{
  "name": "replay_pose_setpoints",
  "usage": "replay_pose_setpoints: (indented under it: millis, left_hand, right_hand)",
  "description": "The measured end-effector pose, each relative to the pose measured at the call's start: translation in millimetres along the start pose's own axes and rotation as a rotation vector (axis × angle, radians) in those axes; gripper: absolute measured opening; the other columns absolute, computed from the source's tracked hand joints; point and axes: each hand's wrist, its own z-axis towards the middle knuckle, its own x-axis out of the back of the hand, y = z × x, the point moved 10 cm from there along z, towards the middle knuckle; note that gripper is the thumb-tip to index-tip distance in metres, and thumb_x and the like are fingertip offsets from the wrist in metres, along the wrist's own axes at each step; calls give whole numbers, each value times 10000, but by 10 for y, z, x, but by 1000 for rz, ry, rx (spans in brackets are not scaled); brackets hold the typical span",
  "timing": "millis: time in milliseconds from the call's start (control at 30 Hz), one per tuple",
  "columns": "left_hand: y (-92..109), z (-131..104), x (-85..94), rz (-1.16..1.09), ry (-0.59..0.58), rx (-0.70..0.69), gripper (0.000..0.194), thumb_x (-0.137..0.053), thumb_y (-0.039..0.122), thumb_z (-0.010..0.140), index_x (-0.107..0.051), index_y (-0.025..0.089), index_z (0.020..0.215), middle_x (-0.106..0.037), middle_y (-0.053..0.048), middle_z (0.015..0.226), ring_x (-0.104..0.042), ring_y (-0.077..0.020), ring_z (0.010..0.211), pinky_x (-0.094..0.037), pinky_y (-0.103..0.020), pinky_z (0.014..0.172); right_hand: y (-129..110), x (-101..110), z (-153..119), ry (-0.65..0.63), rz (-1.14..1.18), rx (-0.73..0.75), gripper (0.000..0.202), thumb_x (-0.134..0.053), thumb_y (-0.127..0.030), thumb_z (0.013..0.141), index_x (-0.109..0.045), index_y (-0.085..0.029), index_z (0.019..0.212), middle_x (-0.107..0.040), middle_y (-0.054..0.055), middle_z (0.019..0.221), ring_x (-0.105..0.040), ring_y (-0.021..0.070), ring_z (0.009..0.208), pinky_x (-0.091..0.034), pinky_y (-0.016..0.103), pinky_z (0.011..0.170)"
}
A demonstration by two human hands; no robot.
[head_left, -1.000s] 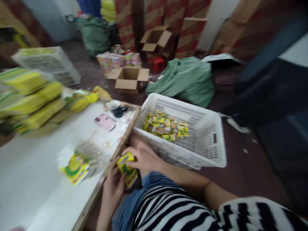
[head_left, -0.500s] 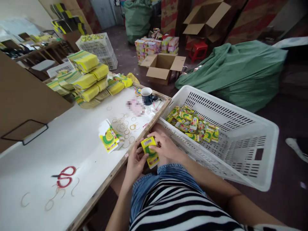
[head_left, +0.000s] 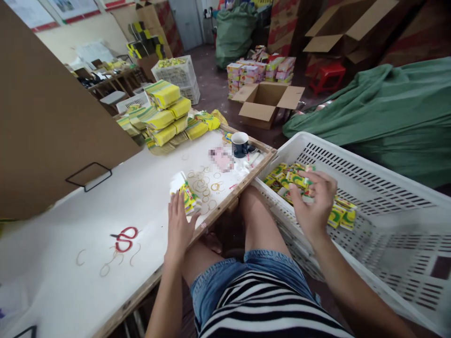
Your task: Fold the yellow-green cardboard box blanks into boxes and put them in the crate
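My left hand (head_left: 180, 227) reaches over the edge of the white table (head_left: 148, 188), its fingers spread at a small pile of flat yellow-green cartons (head_left: 189, 197). Over the white plastic crate (head_left: 373, 188) hangs my right hand (head_left: 315, 199), fingers curled but apart, with nothing visible between them. Below it in the crate lie many small yellow boxes (head_left: 336, 215), partly covered by the hand. Rubber bands (head_left: 200, 184) are scattered just beyond the carton pile.
Red-handled scissors (head_left: 125, 239) lie on the table at the left. A dark mug (head_left: 240, 145) stands near the far corner, beside stacked yellow bundles (head_left: 164, 117). An open cardboard box (head_left: 259, 112) is on the floor beyond.
The yellow box held between both hands is no longer in them. My left hand has moved to the carton pile, my right hand over the crate. The view has shifted left.
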Motion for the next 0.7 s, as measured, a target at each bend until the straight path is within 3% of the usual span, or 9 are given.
replay_pose_setpoints:
  millis: [100, 200, 300, 367, 400, 467, 533, 600, 700]
  left_hand:
    - [-408, 52, -48, 117, -155, 45, 381, -609, 252, 840, -610, 165, 1210, -578, -157, 1339, -501, -332, 1281, -409, -506, 1066]
    - [-500, 37, -19, 120, -174, 54, 243, -521, 210, 884, -713, 205, 1034, -689, -93, 1187, -644, -296, 1107, -528, -433, 946]
    - [-248, -39, 250, 133, 100, -1, 264, -484, 178, 907, -723, 194, 1018, -731, -86, 1087, -693, -270, 1009, -561, -413, 892]
    - [125, -210, 414, 102, 341, -159, 287, -475, 139, 917, -692, 186, 1099, -721, -87, 1117, -671, -243, 1067, -543, -402, 937]
    - [353, -315, 397, 58, 383, -288, 312, -478, 112, 914, -667, 186, 1150, -708, -85, 1150, -647, -232, 1114, -530, -396, 966]
    - [818, -548, 201, -59, 307, -596, 367, -474, 80, 911, -611, 167, 1239, -701, -95, 1165, -622, -232, 1154, -537, -395, 964]
    - [1099, -725, -41, -174, 162, -759, 393, -462, 74, 917, -569, 148, 1288, -701, -114, 1159, -606, -239, 1176, -542, -405, 963]
    - [1158, -758, -202, -302, 70, -726, 386, -504, 97, 910, -578, 170, 1282, -679, -123, 1200, -579, -249, 1210, -524, -417, 990]
    - [863, -580, -311, -593, 46, -364, 431, -598, 193, 881, -559, 223, 1308, -581, -127, 1345, -517, -271, 1276, -462, -435, 1053]
  right_hand:
    - [22, -235, -88, -162, 127, -61, 187, -566, -312, 874, -668, -184, 966, -629, 101, 1010, -578, 232, 957, -495, 362, 740]
    - [26, -584, -374, -347, 325, -266, 215, -552, -348, 878, -676, -173, 900, -662, 56, 826, -589, 176, 727, -479, 301, 643]
    - [-88, -938, -724, -554, 572, -506, 308, -552, -428, 878, -691, -158, 930, -689, 57, 765, -574, 152, 640, -467, 274, 604]
    - [-241, -1135, -924, -692, 752, -630, 394, -522, -494, 888, -701, -150, 956, -707, 71, 778, -532, 129, 575, -438, 252, 546]
    - [-305, -1209, -1001, -741, 823, -686, 429, -512, -524, 887, -706, -147, 958, -712, 74, 784, -505, 117, 542, -418, 244, 516]
    - [-354, -1307, -1106, -779, 921, -792, 441, -558, -555, 853, -707, -149, 938, -716, 69, 802, -506, 108, 535, -421, 239, 515]
    - [-305, -1348, -1158, -761, 954, -863, 404, -651, -544, 791, -699, -158, 898, -714, 57, 816, -573, 131, 606, -473, 256, 589]
    - [-216, -1341, -1169, -723, 956, -873, 374, -709, -519, 748, -680, -166, 869, -718, 55, 858, -638, 175, 731, -515, 298, 714]
    - [-117, -1301, -1208, -702, 957, -860, 382, -734, -490, 735, -621, -187, 939, -722, 51, 882, -674, 204, 799, -533, 343, 789]
